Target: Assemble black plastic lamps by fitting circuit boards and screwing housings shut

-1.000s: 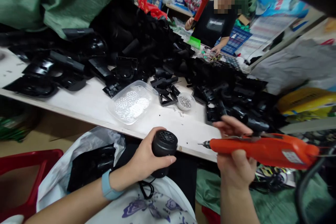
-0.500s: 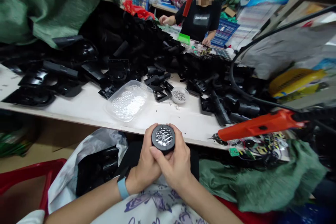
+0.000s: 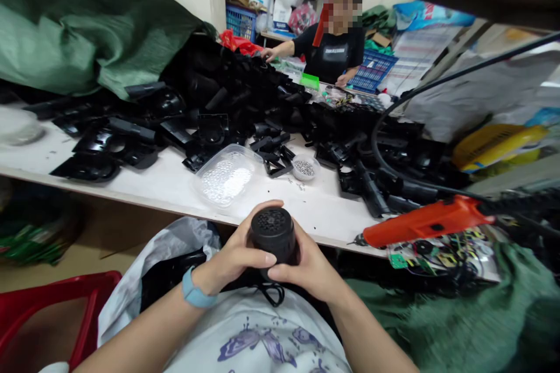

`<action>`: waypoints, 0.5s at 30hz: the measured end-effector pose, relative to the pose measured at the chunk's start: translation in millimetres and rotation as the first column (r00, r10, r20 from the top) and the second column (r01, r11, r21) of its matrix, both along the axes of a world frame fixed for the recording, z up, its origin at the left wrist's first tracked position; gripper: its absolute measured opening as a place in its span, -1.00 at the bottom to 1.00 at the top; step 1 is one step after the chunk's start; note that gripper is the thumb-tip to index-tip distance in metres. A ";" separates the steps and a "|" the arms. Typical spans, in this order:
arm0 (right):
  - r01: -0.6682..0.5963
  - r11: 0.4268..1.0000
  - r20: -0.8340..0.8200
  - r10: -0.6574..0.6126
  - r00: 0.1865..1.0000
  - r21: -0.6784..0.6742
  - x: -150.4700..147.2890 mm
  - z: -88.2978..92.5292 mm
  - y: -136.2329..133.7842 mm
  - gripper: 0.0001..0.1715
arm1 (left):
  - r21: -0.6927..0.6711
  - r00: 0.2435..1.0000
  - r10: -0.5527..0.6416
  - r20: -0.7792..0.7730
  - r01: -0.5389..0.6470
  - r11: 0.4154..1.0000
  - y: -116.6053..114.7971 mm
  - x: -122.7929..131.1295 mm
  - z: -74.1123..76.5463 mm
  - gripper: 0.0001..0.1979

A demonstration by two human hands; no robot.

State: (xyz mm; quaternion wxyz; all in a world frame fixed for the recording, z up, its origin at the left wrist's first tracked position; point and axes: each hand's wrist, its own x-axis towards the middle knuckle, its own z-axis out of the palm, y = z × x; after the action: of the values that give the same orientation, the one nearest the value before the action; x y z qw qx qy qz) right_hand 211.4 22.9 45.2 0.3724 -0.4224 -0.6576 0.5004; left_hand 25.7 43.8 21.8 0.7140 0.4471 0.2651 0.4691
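Both my left hand (image 3: 238,253) and my right hand (image 3: 308,265) are closed around a black cylindrical part (image 3: 272,230) just in front of the table edge. Its round top has a dark pattern and faces up toward me, while its ribbed side shows between my hands. Both thumbs press on its near side. A thin black cord loop (image 3: 273,296) hangs below it. On the table beyond lie a clear plastic tray (image 3: 205,183) of small transparent pieces and a small cup (image 3: 317,170) of tiny metal screws.
A heap of black plastic housings (image 3: 210,87) covers the table's far side. To the right hangs an orange electric screwdriver (image 3: 420,224) above wired circuit boards (image 3: 441,253). A red bin (image 3: 90,320) stands lower left. Across the table a co-worker (image 3: 335,52) reaches toward the heap.
The part in my hands has been turned: its shiny, faceted face no longer shows, and a dark patterned end does. My left hand has shifted its hold. The view has shifted slightly.
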 end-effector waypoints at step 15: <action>0.094 0.983 0.174 -0.121 0.977 0.158 -16.7 12.1 -9.1 -0.31 | 0.054 1.000 0.009 0.021 -0.010 0.998 0.0 -15.4 -2.9 -0.27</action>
State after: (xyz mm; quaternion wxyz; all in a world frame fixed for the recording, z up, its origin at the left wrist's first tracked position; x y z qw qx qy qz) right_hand 194.8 13.8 57.3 0.3674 -0.4727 -0.7008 0.3879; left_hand 10.3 43.8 18.9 0.7022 0.4602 0.2471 0.4838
